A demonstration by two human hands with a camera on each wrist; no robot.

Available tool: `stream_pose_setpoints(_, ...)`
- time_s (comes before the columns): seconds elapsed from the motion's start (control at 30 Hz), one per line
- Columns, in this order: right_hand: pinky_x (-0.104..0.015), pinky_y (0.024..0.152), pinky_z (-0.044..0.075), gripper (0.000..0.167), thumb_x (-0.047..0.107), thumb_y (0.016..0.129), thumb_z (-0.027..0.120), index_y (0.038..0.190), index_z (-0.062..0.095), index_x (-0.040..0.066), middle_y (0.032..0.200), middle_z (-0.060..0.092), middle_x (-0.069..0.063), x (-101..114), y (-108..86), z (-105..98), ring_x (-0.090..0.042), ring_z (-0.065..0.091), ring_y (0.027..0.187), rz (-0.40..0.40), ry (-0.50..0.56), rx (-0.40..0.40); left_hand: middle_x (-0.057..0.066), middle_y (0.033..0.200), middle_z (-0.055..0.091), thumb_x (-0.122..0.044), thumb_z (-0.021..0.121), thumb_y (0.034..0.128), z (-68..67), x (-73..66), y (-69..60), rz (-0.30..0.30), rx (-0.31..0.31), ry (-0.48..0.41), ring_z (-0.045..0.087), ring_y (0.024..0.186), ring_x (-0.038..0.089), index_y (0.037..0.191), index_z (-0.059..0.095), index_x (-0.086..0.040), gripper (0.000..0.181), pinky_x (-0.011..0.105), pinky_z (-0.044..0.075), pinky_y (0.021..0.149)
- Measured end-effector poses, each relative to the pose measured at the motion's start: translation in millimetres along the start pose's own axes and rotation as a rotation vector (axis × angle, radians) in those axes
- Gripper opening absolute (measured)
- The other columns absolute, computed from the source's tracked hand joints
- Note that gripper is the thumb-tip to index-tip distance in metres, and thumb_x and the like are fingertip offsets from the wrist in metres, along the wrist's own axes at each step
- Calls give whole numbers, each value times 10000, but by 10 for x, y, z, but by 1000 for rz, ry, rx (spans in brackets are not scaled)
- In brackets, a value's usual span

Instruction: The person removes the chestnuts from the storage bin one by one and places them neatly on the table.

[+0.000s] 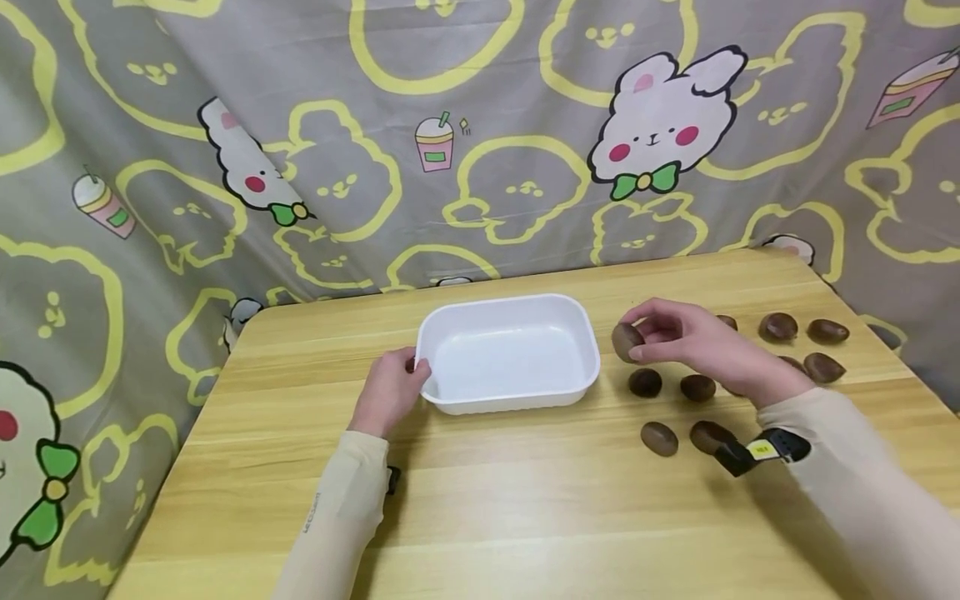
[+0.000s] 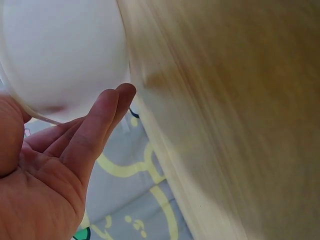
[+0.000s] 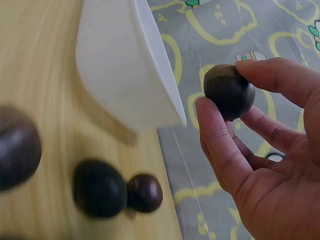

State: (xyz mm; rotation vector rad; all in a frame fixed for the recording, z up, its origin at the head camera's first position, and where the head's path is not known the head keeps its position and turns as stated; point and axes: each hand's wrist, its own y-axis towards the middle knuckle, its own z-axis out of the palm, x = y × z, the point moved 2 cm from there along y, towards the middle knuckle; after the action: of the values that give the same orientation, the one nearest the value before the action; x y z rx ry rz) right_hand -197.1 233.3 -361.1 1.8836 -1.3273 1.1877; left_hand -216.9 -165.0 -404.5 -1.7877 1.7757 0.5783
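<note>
A white plastic tray (image 1: 517,403) stands on the wooden table with bare inside walls and floor. At its left end my left hand (image 1: 386,392) holds the rim, thumb over the edge and fingers along the outside; the left wrist view shows those fingers (image 2: 90,130) against the wall. My right hand (image 1: 693,340) pinches a brown chestnut (image 1: 627,342) between thumb and fingertips, just off the tray's right end. In the right wrist view, this chestnut (image 3: 227,92) is raised above the table, beside the tray's outer wall (image 3: 117,65).
Several loose chestnuts lie on the table right of the tray, among them one near the front (image 1: 660,438) and one at the far right (image 1: 828,332). My right forearm partly covers others. A patterned grey curtain (image 1: 517,108) hangs behind the wooden table (image 1: 480,517).
</note>
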Motion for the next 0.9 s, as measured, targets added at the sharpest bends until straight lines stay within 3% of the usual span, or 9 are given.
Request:
stream_pose_setpoints(0.2, -238, 783, 483, 394, 198, 920, 713, 1262, 579, 58, 1093, 612, -110, -154, -211, -128, -190, 567, 964, -14, -94, -20, 107, 1021, 684, -201, 516, 992, -10, -16, -5, 8, -10, -3, 581, 814, 218, 1247, 661, -20, 345, 314, 490, 663)
stream_pose_setpoints(0.37, -224, 768, 465, 407, 229, 929, 703, 1285, 573, 83, 1150, 586, -92, -250, -391, -223, -152, 550, 981, 24, -166, -45, 107, 1015, 682, -203, 518, 991, -1, -3, 2, 4, -13, 5, 578, 818, 218, 1245, 661, -15, 347, 311, 487, 657)
stream_pose_setpoints(0.67, -216, 720, 478, 358, 176, 913, 721, 1241, 599, 101, 1117, 613, -54, -482, -795, -347, -109, 576, 924, 31, -241, -102, 102, 963, 677, -188, 520, 989, -1, 7, 9, 20, -19, 33, 572, 785, 213, 1224, 668, -5, 333, 305, 479, 637)
stream_pose_setpoints(0.9, -246, 678, 499, 371, 137, 914, 709, 1250, 583, 44, 1087, 599, -61, -735, -1013, -468, -98, 571, 885, 91, -249, -51, 108, 979, 675, -194, 517, 989, -3, 1, 0, 11, -12, 23, 571, 781, 211, 1252, 653, -2, 352, 301, 481, 626)
